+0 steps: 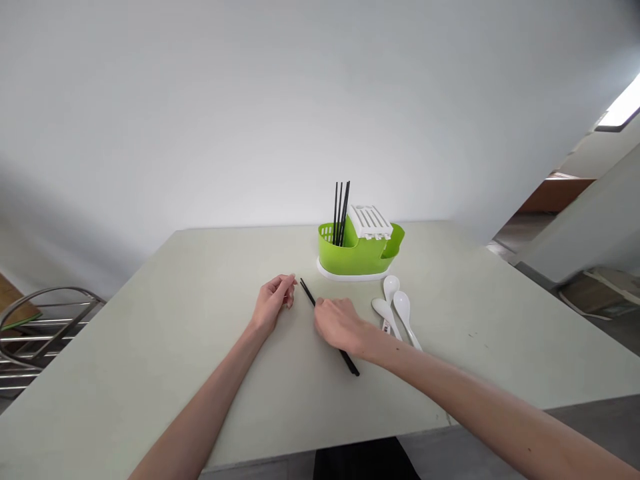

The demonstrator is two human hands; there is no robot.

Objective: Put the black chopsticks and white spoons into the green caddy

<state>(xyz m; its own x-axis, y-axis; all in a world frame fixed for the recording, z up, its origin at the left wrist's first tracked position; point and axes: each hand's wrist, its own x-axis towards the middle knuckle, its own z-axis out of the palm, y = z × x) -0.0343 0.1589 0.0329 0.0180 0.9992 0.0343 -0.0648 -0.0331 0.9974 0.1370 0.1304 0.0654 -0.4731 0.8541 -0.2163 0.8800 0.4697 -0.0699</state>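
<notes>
My right hand (340, 325) is closed over a pair of black chopsticks (349, 362) lying slantwise on the table, their thin tips pointing away to the left. Its fingers hide the middle of the pair. Just left of the tips rests my left hand (274, 300), fingers curled and thumb against the index finger, with nothing visible in it. Behind both hands stands a green utensil holder (350, 260) with a white slotted top (370, 221) and a white base. Several black chopsticks (341, 213) stand upright in its left compartment.
Three white spoons (402, 307) lie on the table to the right of my right hand, partly overlapping, beneath the holder. The pale table (210, 267) meets a white wall at the back. A metal rack (45, 327) stands off the table's left side.
</notes>
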